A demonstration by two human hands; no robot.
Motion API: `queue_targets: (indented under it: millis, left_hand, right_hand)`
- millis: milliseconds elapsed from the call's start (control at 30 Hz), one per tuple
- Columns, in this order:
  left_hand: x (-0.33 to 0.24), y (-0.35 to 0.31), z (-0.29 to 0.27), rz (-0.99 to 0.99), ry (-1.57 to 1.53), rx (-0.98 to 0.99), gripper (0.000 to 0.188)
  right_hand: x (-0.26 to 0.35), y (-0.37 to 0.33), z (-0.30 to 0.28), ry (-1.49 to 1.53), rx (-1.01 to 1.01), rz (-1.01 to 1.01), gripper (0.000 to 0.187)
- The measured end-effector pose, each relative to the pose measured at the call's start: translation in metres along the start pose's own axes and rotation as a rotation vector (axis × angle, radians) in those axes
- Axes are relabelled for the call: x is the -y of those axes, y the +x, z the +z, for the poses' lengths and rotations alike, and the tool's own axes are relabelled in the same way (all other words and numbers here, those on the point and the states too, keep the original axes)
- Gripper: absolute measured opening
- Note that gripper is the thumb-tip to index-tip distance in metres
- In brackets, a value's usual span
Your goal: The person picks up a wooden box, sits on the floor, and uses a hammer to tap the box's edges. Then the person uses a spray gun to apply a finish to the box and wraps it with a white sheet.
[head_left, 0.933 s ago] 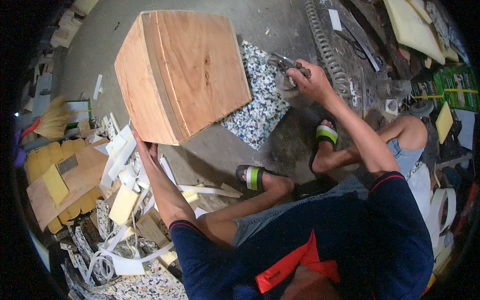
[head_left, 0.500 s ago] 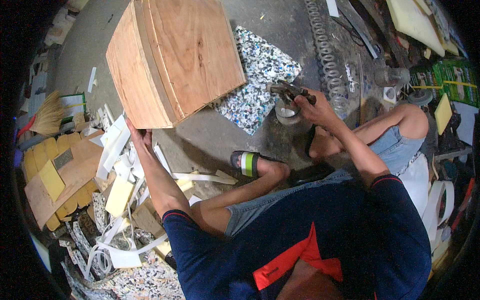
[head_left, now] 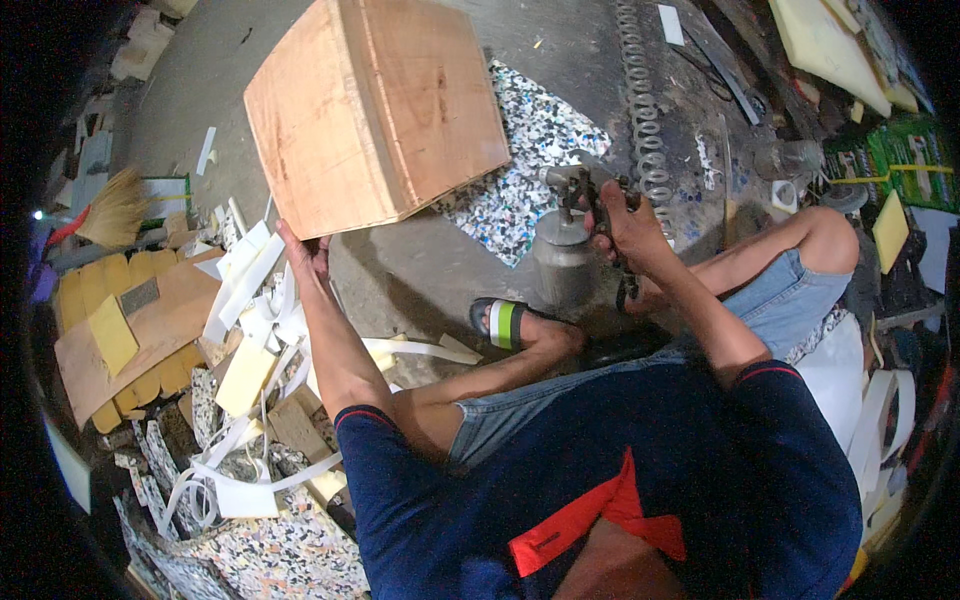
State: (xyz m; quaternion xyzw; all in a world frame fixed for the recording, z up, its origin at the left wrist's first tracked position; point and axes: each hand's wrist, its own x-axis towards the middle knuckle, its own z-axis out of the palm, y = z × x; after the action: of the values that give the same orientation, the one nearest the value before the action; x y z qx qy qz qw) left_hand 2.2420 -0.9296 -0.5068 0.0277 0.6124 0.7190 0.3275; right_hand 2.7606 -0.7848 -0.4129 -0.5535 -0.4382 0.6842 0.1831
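Observation:
My left hand (head_left: 306,250) is closed on the lower near corner of a plywood box (head_left: 440,110), its fingers partly hidden beneath the wood. The box is tilted, with one edge between two faces toward me. In my right hand (head_left: 634,228) is a spray gun (head_left: 582,188), gripped by its handle, with a grey metal cup (head_left: 563,258) hanging below. Its nozzle points left toward the box, a short gap away. A speckled foam sheet (head_left: 530,140) lies on the floor behind the gun, partly covered by the box.
A coiled hose (head_left: 648,130) runs along the floor at right. Foam offcuts and white strips (head_left: 245,275) pile up at left, beside a straw broom (head_left: 115,210) and a curved brown board (head_left: 150,320). My sandalled foot (head_left: 510,325) rests between my hands. A green package (head_left: 915,165) sits far right.
The box has turned and shifted slightly right, bringing more of its left face into view. My right hand has tipped the spray gun upright, so its cup now shows from the side.

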Motion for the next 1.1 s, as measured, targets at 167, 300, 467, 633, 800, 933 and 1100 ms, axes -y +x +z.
queue_targets:
  millis: [167,300,467,633,800,933,1100]
  left_hand:
    - [-0.004,-0.008,0.012,-0.012,0.010,0.067,0.067]
    - [-0.006,-0.009,0.018,-0.041,0.027,0.069,0.067]
    - [-0.006,-0.010,0.022,-0.031,0.004,0.046,0.068]
    - [-0.007,-0.013,0.027,-0.004,-0.011,0.108,0.070]
    - [-0.007,-0.015,0.028,0.003,0.024,0.061,0.069]
    - [-0.006,-0.012,0.024,-0.028,0.010,0.073,0.070]
    - [-0.005,-0.007,0.021,-0.014,0.038,0.126,0.071]
  right_hand:
    - [0.020,-0.039,0.005,0.012,0.070,-0.032,0.060]
    - [0.027,-0.062,0.004,-0.026,0.126,-0.115,0.067]
    - [0.039,-0.078,-0.004,-0.101,0.325,-0.252,0.072]
    - [0.068,-0.072,-0.004,-0.327,0.369,-0.496,0.041]
    - [0.097,-0.056,0.002,-0.357,0.262,-0.627,0.035]
    - [0.114,-0.053,-0.004,-0.322,0.197,-0.618,0.037]
    - [0.136,-0.046,-0.010,-0.436,0.250,-0.655,0.041]
